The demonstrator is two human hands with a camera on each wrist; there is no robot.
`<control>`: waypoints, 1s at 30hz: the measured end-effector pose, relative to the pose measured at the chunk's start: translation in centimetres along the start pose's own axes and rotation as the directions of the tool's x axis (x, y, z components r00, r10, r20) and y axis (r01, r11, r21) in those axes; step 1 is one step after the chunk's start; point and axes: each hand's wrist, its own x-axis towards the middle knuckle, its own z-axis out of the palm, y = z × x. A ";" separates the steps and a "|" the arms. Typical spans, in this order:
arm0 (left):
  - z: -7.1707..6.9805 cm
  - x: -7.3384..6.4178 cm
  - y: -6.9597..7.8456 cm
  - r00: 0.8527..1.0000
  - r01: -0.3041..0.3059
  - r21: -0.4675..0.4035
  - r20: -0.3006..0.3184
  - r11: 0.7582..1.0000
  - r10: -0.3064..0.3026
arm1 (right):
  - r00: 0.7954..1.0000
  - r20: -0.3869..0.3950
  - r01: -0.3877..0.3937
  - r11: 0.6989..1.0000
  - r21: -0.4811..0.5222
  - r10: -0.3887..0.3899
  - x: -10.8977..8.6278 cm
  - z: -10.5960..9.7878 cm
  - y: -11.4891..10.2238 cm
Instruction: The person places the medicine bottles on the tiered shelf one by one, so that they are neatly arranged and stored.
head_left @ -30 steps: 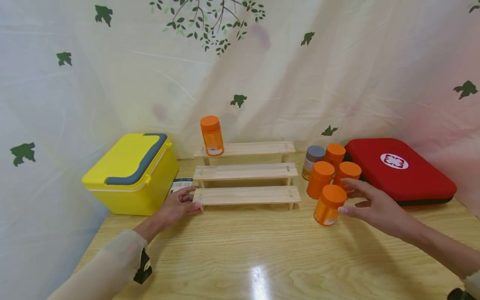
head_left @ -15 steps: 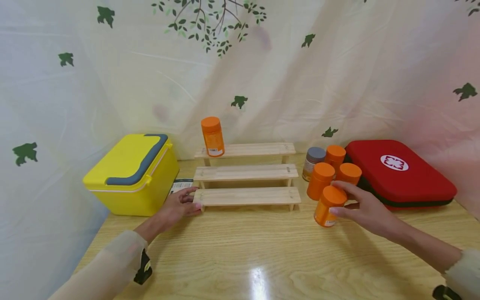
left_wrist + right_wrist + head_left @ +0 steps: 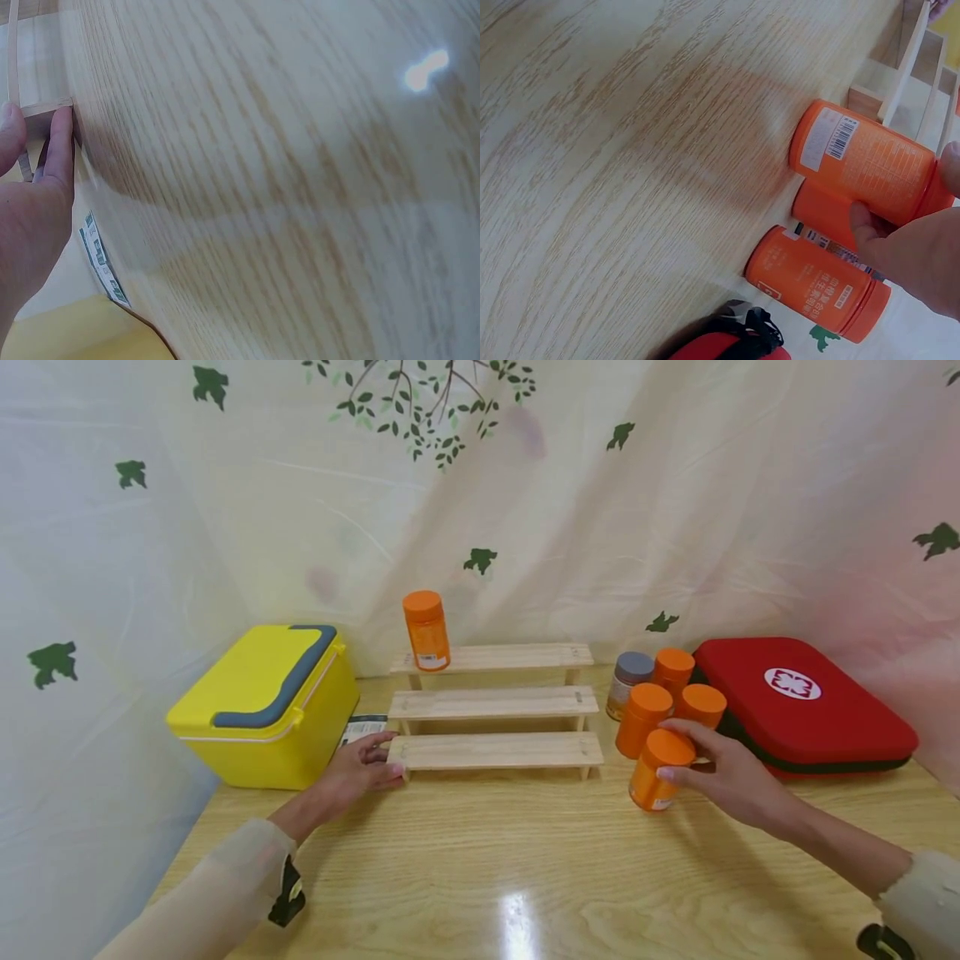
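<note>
My right hand grips an orange pill bottle with an orange lid, thumb on the near side and fingers behind. In the right wrist view this bottle shows a white barcode label. Close behind it stand several more orange bottles and one grey-lidded bottle. My left hand holds the left end of a three-step wooden rack, thumb and fingers at the lowest step. Another orange bottle stands at the left of the top step.
A yellow box with a blue-grey handle stands left of the rack, a printed leaflet beside it. At the right lies a red first-aid case. Behind everything hangs a leaf-patterned cloth.
My right hand has moved left to the front orange bottle and its fingers have closed around it. The left hand has stayed on the rack.
</note>
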 end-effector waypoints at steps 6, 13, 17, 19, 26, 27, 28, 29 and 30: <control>0.0 0.2 -0.1 1.000 -0.010 0.008 0.000 1.000 0.010 | 1.000 0.011 -0.012 1.000 0.002 0.012 0.0 -0.2 0.0; 0.0 0.1 -0.2 1.000 -0.014 0.022 -0.005 1.000 0.014 | 1.000 0.003 0.017 1.000 -0.017 -0.016 0.0 -0.2 0.0; 0.0 0.1 -0.2 1.000 -0.014 0.020 -0.004 1.000 0.014 | 0.999 -0.008 0.037 0.999 -0.019 -0.037 0.0 -0.2 0.2; 0.0 0.1 -0.2 1.000 -0.013 0.019 -0.002 1.000 0.013 | 0.999 -0.014 0.043 0.999 -0.020 -0.043 -0.1 -0.1 0.2; 0.0 0.0 -0.1 1.000 -0.015 0.013 0.007 1.000 0.014 | 0.991 -0.089 0.099 0.993 -0.059 -0.104 -0.4 0.0 0.2; 0.0 0.0 -0.2 1.000 -0.015 0.013 0.009 1.000 0.015 | 0.989 -0.099 0.105 0.992 -0.066 -0.111 -0.4 0.0 0.1; 0.0 0.0 -0.2 1.000 -0.015 0.011 0.010 1.000 0.014 | 0.987 -0.106 0.110 0.991 -0.073 -0.117 -0.5 -0.1 0.0; -0.1 0.0 -0.2 1.000 -0.015 0.012 0.011 1.000 0.015 | 0.986 -0.112 0.114 0.990 -0.078 -0.122 -0.6 -0.3 -0.2; -0.1 0.0 -0.2 1.000 -0.015 0.012 0.011 1.000 0.015 | 0.985 -0.114 0.117 0.990 -0.080 -0.126 -0.7 -0.4 -0.4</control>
